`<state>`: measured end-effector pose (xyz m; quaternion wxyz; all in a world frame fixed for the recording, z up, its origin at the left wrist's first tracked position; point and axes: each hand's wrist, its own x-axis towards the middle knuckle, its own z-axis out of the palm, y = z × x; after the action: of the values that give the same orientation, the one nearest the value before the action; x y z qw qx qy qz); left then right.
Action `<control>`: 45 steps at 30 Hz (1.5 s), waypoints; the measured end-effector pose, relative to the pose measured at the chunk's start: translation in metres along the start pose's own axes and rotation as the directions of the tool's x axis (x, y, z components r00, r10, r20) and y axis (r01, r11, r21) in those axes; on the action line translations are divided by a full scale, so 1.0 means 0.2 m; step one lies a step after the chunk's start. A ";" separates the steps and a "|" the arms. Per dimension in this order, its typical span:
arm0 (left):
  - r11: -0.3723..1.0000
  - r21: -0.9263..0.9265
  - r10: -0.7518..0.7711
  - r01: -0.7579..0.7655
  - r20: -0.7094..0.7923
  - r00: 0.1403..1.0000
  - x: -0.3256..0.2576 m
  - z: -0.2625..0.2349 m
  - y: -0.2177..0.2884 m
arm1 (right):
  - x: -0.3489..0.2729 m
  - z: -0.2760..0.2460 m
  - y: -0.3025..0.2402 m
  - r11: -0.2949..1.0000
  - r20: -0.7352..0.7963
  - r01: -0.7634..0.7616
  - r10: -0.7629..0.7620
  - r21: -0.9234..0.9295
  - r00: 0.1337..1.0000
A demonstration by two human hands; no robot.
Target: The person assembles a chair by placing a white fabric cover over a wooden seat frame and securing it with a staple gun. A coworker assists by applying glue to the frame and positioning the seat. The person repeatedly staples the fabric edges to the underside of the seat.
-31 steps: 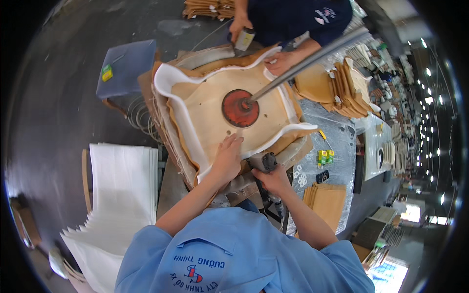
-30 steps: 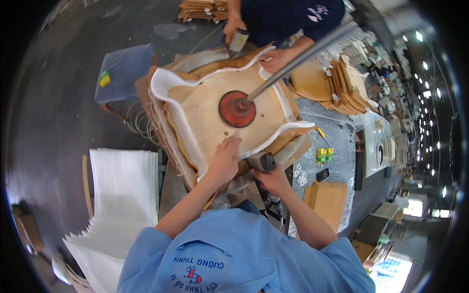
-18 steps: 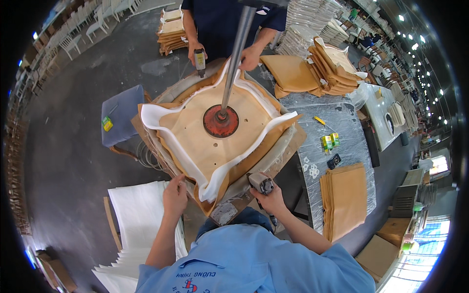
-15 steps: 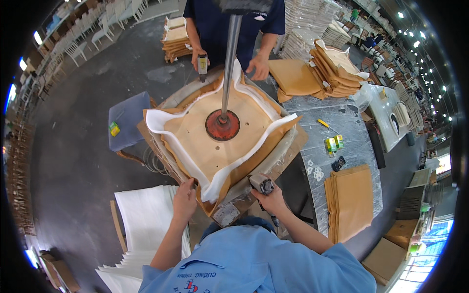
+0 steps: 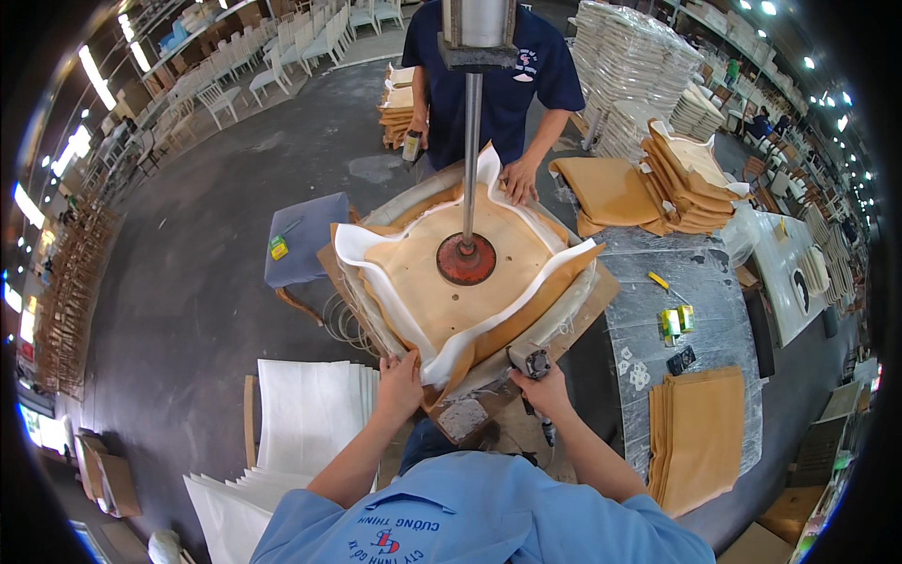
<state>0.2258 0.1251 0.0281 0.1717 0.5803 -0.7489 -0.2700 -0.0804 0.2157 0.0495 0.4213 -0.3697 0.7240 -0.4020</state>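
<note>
Floor: I see a dark grey concrete floor [image 5: 216, 310], with a paler stain near the top.
Light: bright ceiling lamps [image 5: 770, 7] at the upper right; strong daylight comes from openings [image 5: 94, 70] on the left side.
Chairs: rows of white chairs [image 5: 282, 52] stand at the upper left; wooden chair frames [image 5: 70, 301] are lined along the left wall.
Stool: a small stool with grey-blue seat [image 5: 305, 249] stands on the floor.
Table: a worktable covered with clear plastic [image 5: 700, 310] is on my right.
Stacks: tall wrapped stacks [image 5: 625, 56] stand behind it, and white sheets [image 5: 301, 428] lie on the floor.
</note>
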 end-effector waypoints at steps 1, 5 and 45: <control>0.999 0.041 0.019 -0.018 -0.016 1.000 -0.03 0.01 0.00 | 0.00 0.00 -0.01 1.000 0.002 -0.007 0.007 0.003 1.000; 0.984 0.052 0.164 -0.173 0.143 0.976 -0.09 0.07 0.17 | 0.02 -0.11 -0.01 0.996 -0.112 -0.057 0.065 0.075 0.992; 0.835 0.040 0.518 -0.550 0.282 0.807 0.65 0.53 0.75 | 0.15 -0.40 -0.04 0.975 0.000 -0.219 0.219 0.032 0.976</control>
<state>0.0152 0.0493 0.0275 0.1061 0.3148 -0.9124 -0.2390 -0.1629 0.2076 0.0723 0.4676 -0.2801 0.7545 -0.3655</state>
